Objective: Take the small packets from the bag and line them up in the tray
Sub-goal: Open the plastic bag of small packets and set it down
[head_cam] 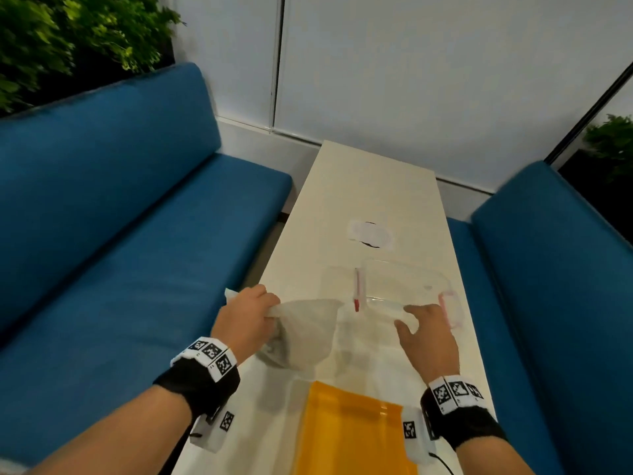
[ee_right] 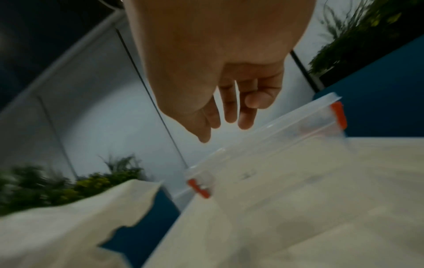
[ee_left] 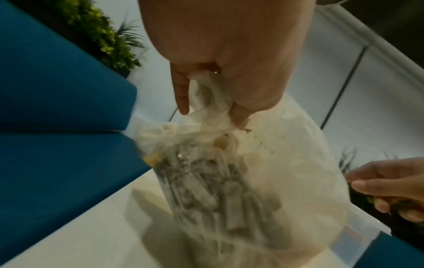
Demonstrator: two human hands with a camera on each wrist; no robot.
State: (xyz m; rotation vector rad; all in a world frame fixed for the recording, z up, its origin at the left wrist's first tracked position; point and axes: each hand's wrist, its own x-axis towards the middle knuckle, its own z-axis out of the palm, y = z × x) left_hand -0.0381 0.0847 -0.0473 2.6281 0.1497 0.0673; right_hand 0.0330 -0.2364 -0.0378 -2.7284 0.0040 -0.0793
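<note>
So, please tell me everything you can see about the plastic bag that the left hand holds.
The plastic bag is thin, whitish and half transparent. The left hand grips its gathered, crumpled top, so it hangs over the white table, next to the clear tray. Through its wall show many small greyish stick-shaped packets, blurred. The right hand is close beside it, holding nothing.

Head view downward over table (head_cam: 376,186); wrist views close, sharing bag (ee_left: 252,181).
</note>
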